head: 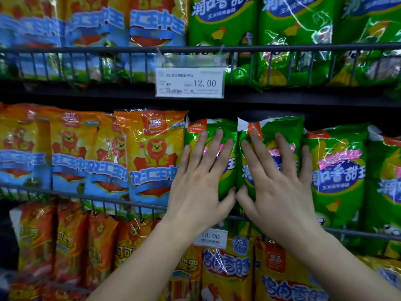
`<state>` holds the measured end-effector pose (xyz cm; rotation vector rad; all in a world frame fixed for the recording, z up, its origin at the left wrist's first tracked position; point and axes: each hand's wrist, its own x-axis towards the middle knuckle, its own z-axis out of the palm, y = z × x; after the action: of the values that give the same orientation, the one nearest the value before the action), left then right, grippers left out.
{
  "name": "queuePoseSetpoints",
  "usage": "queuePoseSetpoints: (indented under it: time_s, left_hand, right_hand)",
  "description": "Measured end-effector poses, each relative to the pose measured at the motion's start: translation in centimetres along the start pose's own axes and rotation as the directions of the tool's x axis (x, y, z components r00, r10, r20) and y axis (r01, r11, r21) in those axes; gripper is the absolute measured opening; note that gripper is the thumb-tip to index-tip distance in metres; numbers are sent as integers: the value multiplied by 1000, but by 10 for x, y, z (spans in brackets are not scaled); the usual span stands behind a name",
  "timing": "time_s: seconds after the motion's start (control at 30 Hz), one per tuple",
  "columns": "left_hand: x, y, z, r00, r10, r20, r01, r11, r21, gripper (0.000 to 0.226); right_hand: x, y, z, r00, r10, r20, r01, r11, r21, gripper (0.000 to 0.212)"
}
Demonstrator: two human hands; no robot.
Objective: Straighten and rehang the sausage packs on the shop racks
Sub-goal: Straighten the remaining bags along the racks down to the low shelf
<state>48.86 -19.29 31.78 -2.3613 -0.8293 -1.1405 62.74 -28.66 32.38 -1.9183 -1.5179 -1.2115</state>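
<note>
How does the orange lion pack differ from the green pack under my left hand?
The orange lion pack shows a lion on orange and blue; the green pack is mostly green. The orange lion pack's top sits higher than the green pack's. Both are glossy, in the same rack.

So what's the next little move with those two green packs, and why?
Probably push both back and stand them upright: the left hand and right hand lie flat on the left green pack and right green pack, whose tops look crumpled and tilted.
</note>
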Motion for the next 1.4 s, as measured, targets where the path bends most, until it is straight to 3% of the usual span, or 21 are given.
queuePoseSetpoints:
  time_s: [0.23,0.6,0.73,0.87,0.97,1.07,1.13,1.23,1.4]
  left_hand:
    - [3,-1,-4,997,11,73,-8,999,-31,90]
    - [-17,4,-27,996,12,89,4,984,-181,89]
    - [-37,-10,-34,996,-65,-64,52,983,-178,71]
    - [-55,-38,-42,943,-173,-285,136,980,-145,53]
    - [-63,-64,-50,892,-365,-267,318,926,-203,54]
    - [-68,-91,-52,863,-499,-80,459,841,-287,55]
    - [-70,-106,-50,858,-512,-22,486,827,-282,52]
    - [-71,-119,-49,896,-443,-23,422,868,-262,42]
    - [-72,-133,-46,940,-341,9,331,905,-266,46]
  right_hand:
    - [3,2,2,997,6,83,-7,1000,13,80]
    - [-3,3,2,999,-23,39,18,994,112,81]
    - [-5,-5,-6,1000,14,-15,-11,980,198,79]
    - [-5,-30,-19,985,-7,-173,54,961,271,71]
    - [9,-53,-25,976,-76,-203,140,935,326,67]
    - [36,-76,-29,977,-171,-129,203,927,315,69]
    - [57,-88,-30,973,-222,-69,232,935,267,71]
    - [87,-103,-33,975,-217,50,203,959,198,78]
    - [123,-112,-36,950,-207,233,159,965,211,86]
